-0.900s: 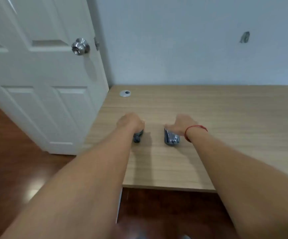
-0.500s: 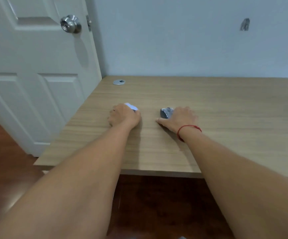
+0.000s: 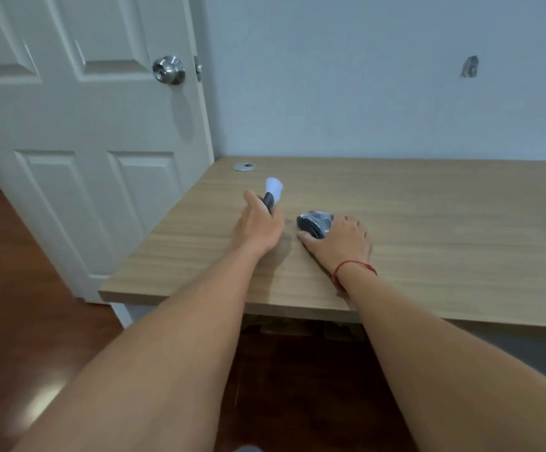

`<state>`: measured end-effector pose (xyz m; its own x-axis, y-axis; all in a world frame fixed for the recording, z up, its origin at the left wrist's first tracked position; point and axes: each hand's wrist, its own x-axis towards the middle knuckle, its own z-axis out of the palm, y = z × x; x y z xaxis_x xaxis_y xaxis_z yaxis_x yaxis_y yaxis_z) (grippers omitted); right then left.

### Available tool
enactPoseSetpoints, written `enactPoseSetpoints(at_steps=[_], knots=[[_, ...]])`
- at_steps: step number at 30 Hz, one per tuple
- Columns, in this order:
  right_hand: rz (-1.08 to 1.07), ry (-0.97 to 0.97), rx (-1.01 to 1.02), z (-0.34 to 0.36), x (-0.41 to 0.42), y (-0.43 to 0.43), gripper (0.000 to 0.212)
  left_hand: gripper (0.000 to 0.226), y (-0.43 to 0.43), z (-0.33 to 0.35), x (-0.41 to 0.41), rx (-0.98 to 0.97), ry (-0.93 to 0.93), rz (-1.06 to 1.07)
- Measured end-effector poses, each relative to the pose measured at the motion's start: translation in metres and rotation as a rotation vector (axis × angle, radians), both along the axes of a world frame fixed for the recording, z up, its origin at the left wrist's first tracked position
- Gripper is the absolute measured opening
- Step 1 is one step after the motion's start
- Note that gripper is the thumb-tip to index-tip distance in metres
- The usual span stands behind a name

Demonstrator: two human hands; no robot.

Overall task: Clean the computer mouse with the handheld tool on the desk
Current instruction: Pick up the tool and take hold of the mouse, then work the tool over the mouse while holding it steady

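A dark grey computer mouse (image 3: 314, 223) lies on the light wooden desk (image 3: 428, 230), near its left half. My right hand (image 3: 340, 239), with a red string at the wrist, rests over the mouse's near right side and holds it. My left hand (image 3: 258, 223) is closed around a handheld tool (image 3: 271, 194) with a dark handle and a pale, whitish head. The tool is lifted off the desk, and its head points up and away, just left of the mouse.
A round grey cable grommet (image 3: 243, 166) sits in the desk's far left corner. A white panelled door (image 3: 85, 141) with a metal knob (image 3: 168, 69) stands to the left. The pale blue wall runs behind the desk. Dark wood floor lies below.
My left hand has raised the tool off the desk so its pale head now sticks up. My right hand stays on the mouse. The camera view has shifted.
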<state>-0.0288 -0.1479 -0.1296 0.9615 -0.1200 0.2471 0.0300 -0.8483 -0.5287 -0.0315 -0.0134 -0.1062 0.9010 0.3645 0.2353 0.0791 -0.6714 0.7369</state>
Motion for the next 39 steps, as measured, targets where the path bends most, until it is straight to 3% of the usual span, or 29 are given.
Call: enactPoseSetpoints(at_steps=[4,9,13,18,22,27,31,34,39], knots=[[0.013,-0.013,0.019,0.001,0.003,0.002,0.068,0.024,-0.001,0.004,0.008,-0.099,-0.072,-0.122],[0.02,-0.019,0.016,0.001,0.003,0.0,0.067,0.017,-0.005,0.008,0.017,-0.229,-0.232,-0.03],[0.022,-0.027,0.011,0.002,0.003,-0.001,0.067,0.024,-0.008,0.01,0.018,-0.243,-0.27,-0.021],[0.025,-0.025,0.022,0.001,0.004,-0.001,0.065,0.017,-0.008,0.015,0.021,-0.298,-0.217,-0.07],[0.027,-0.024,0.016,0.001,0.004,-0.001,0.065,0.037,-0.006,0.018,0.022,-0.278,-0.195,-0.107],[0.028,-0.034,0.026,0.001,0.004,-0.001,0.063,0.023,-0.01,0.015,0.024,-0.199,-0.08,-0.15],[0.024,-0.042,0.025,0.002,0.004,-0.001,0.063,0.036,-0.011,0.012,0.029,-0.111,-0.043,-0.09],[0.023,-0.055,0.056,0.001,0.006,-0.002,0.063,0.039,-0.013,0.007,0.029,-0.071,-0.115,-0.046],[0.034,-0.05,0.086,0.001,0.007,-0.003,0.061,0.035,-0.017,0.006,0.026,-0.412,-0.359,0.09]])
